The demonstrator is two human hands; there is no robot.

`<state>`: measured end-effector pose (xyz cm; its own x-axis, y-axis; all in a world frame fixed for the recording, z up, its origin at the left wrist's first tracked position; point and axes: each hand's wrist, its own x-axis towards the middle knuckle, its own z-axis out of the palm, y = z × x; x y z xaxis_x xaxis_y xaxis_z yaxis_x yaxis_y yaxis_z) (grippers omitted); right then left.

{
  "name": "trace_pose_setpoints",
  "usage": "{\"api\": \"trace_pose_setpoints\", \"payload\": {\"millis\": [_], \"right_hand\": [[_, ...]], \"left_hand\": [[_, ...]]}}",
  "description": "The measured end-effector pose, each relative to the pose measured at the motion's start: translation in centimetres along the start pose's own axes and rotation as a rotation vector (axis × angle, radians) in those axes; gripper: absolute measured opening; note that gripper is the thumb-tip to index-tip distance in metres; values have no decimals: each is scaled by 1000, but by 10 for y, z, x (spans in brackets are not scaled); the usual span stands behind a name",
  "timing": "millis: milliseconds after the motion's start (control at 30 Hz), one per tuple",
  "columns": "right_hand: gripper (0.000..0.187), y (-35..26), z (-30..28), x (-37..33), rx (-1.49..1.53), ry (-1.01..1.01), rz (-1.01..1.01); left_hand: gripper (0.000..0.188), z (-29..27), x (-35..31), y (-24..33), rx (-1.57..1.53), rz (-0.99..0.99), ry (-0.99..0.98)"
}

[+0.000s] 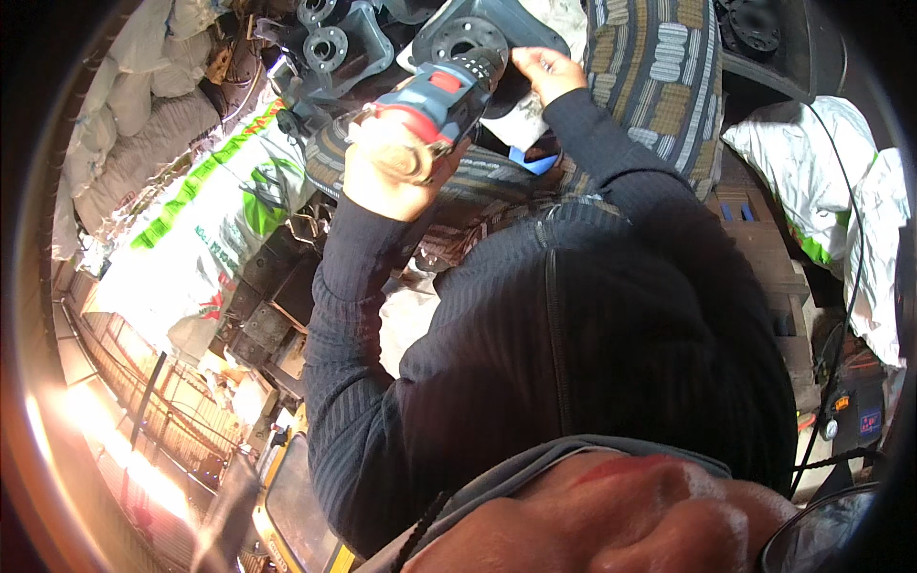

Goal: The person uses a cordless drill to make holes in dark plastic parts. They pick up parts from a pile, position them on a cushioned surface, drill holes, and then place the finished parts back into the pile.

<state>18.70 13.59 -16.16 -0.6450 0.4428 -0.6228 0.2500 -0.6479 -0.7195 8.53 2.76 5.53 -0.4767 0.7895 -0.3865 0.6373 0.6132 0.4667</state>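
My left hand [396, 172] is wrapped around the grip of a blue-grey and red cordless drill [441, 95]. Its black chuck [482, 67] points up and to the right. Just right of the chuck is my right hand [549, 74], with fingertips pinched together; whatever they hold is too small to make out. Behind the chuck stands a dark grey moulded part [535, 38] with a round, holed flange. A blue piece [533, 160] shows below my right hand.
A striped, patterned padded roll [659, 95] curves beside my right forearm. White-and-green sacks [205, 239] lie at the left, more white sacks [807, 158] at the right. Other dark flanged parts [330, 50] sit at the far left. A black cable [860, 220] hangs at the right, near wooden slats [764, 248].
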Motion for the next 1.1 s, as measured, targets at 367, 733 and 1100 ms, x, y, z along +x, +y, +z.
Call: {"api": "trace_pose_setpoints", "payload": {"millis": [367, 733, 1100], "right_hand": [[27, -25, -15, -33, 822, -409, 387], [28, -19, -12, -45, 683, -542, 405], [31, -29, -7, -46, 470, -574, 403]], "left_hand": [[47, 26, -79, -11, 68, 184, 93], [50, 31, -95, -26, 44, 172, 149], [33, 23, -88, -25, -61, 101, 81]]}}
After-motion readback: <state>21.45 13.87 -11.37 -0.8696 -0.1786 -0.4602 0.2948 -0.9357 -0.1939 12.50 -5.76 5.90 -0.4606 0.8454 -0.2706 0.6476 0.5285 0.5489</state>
